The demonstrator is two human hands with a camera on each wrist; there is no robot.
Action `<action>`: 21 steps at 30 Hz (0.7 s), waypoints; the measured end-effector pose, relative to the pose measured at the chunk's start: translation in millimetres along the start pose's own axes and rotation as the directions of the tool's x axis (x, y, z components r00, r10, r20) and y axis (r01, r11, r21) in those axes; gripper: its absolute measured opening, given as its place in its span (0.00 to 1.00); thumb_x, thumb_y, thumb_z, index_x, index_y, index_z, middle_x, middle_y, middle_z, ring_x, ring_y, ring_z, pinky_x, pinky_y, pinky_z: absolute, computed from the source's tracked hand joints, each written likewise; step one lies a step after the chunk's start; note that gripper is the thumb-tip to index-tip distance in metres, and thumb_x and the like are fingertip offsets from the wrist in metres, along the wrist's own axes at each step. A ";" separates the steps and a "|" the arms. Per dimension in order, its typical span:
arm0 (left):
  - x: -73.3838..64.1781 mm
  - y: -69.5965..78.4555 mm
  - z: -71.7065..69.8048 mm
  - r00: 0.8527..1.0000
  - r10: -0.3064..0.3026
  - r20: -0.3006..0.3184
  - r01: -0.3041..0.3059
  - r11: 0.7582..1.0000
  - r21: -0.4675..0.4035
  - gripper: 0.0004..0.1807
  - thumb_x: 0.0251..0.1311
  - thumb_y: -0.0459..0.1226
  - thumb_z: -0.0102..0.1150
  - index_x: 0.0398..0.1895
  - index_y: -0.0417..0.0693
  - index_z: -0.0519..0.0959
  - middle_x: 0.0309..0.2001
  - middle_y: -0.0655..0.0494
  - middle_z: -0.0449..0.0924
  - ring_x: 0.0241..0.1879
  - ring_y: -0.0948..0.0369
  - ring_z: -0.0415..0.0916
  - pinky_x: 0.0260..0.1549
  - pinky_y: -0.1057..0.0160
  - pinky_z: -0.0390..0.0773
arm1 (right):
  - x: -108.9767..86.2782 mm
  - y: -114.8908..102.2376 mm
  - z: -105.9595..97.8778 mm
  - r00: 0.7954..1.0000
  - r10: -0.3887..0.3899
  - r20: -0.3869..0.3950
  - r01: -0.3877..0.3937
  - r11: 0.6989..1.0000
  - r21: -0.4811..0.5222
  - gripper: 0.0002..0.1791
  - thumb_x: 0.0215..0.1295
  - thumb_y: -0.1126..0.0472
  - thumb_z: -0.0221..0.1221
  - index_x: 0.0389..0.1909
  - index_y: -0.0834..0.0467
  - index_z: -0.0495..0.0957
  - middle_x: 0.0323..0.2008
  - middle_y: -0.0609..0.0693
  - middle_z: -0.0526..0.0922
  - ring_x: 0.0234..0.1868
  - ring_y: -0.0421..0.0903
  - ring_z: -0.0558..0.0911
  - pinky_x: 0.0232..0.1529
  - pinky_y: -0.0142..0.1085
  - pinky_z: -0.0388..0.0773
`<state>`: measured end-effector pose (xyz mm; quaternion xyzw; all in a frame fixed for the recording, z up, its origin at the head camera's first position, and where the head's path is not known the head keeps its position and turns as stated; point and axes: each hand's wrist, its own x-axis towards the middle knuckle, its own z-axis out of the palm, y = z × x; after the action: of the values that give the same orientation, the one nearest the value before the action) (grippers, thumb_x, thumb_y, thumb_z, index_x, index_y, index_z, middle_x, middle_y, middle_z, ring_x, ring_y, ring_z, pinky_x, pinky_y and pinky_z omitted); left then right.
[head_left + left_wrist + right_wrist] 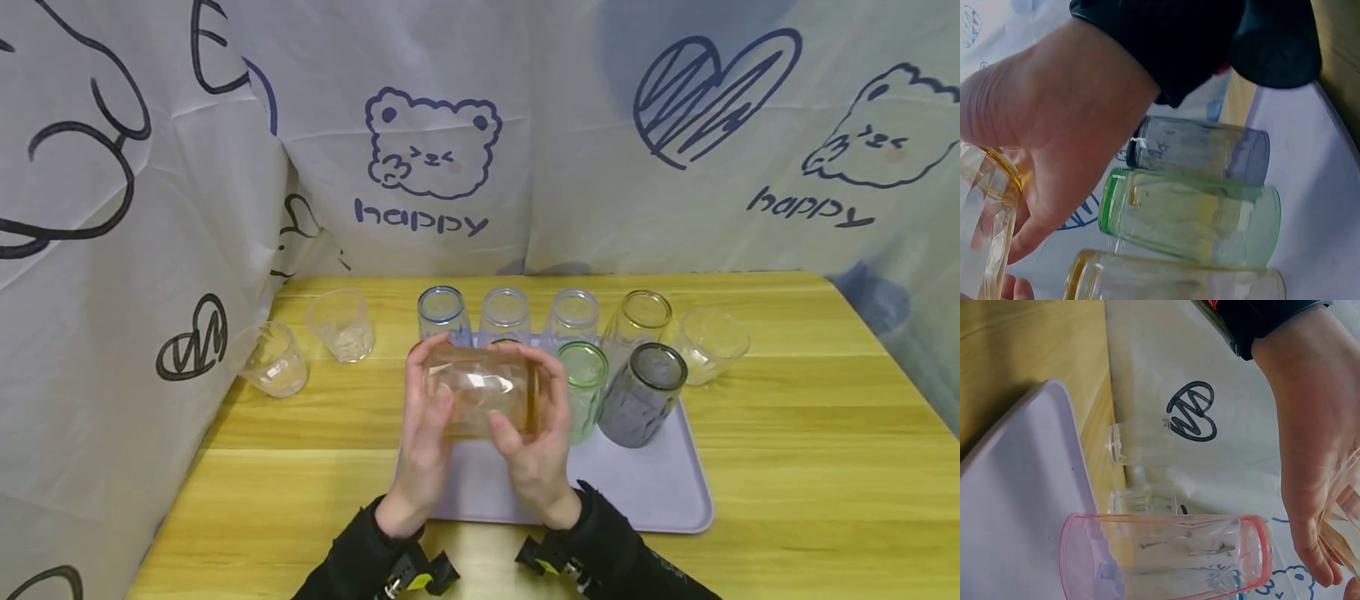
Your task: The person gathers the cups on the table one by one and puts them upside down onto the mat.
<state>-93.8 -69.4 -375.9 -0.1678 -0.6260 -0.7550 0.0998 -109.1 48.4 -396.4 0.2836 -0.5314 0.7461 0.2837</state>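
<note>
An amber-tinted drinking glass (480,392) is held on its side above the tray. My left hand (424,442) grips one end and my right hand (542,442) the other, thumbs on the near side. In the left wrist view, part of the faceted amber glass (985,231) shows beside the hand. Just right of the hands stand a green glass (583,387) and a dark grey glass (643,396). Close to the left hand is a pink-rimmed glass (1166,553), mostly hidden in the head view. All the standing tray glasses I can make out are upside down.
The lilac tray (645,496) lies on a wood-grain table (810,433). Along its back stand a blue glass (442,317), two pale purple ones and a yellowish glass (637,321). Clear tumblers (348,329) stand on the table left of the tray, another tumbler (711,346) at right.
</note>
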 end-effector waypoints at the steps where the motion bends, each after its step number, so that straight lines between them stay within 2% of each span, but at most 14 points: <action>1: 0.7 -0.3 1.2 1.000 -0.013 0.003 0.013 1.000 -0.006 0.27 0.74 0.52 0.39 0.71 0.53 0.56 0.65 0.50 0.61 0.61 0.59 0.68 0.59 0.62 0.72 | 1.1 0.0 -0.1 1.000 -0.018 -0.002 0.018 1.000 0.009 0.30 0.66 0.53 0.63 0.65 0.59 0.65 0.60 0.49 0.78 0.63 0.47 0.76 0.65 0.38 0.75; 5: 2.6 -3.4 7.9 1.000 -0.014 0.017 0.016 0.995 -0.096 0.27 0.74 0.58 0.36 0.70 0.59 0.57 0.63 0.56 0.63 0.60 0.62 0.69 0.58 0.64 0.74 | 4.6 -0.2 -1.9 0.998 -0.063 -0.028 0.063 0.998 0.012 0.35 0.64 0.53 0.67 0.65 0.63 0.64 0.60 0.51 0.79 0.63 0.48 0.78 0.68 0.42 0.72; 8: 3.1 -6.6 13.0 0.999 -0.006 0.043 0.014 0.981 -0.193 0.26 0.75 0.59 0.35 0.70 0.62 0.58 0.61 0.61 0.66 0.59 0.65 0.71 0.56 0.69 0.77 | 5.2 -1.0 -3.9 0.997 -0.057 -0.053 0.057 0.998 0.001 0.36 0.62 0.51 0.69 0.65 0.62 0.65 0.59 0.50 0.80 0.62 0.48 0.79 0.69 0.44 0.69; 10: 2.8 -8.0 14.6 0.998 -0.019 0.064 0.033 0.975 -0.219 0.26 0.75 0.59 0.34 0.70 0.62 0.57 0.60 0.61 0.67 0.59 0.66 0.72 0.56 0.70 0.77 | 5.3 -1.7 -4.6 0.997 -0.047 -0.064 0.047 0.999 0.008 0.36 0.62 0.50 0.69 0.64 0.62 0.65 0.59 0.50 0.81 0.62 0.49 0.80 0.69 0.45 0.70; 21: 3.2 -4.3 11.7 0.995 -0.034 0.091 0.044 0.992 -0.117 0.25 0.77 0.53 0.28 0.72 0.60 0.55 0.63 0.61 0.67 0.62 0.66 0.70 0.58 0.68 0.75 | 4.2 -2.2 -7.7 0.997 -0.014 -0.082 0.015 1.000 0.013 0.33 0.61 0.54 0.69 0.63 0.61 0.67 0.58 0.51 0.81 0.61 0.49 0.80 0.68 0.43 0.73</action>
<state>-96.8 -57.0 -376.8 -0.1945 -0.5871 -0.7844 0.0471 -111.4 56.9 -394.1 0.2585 -0.5123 0.7585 0.3088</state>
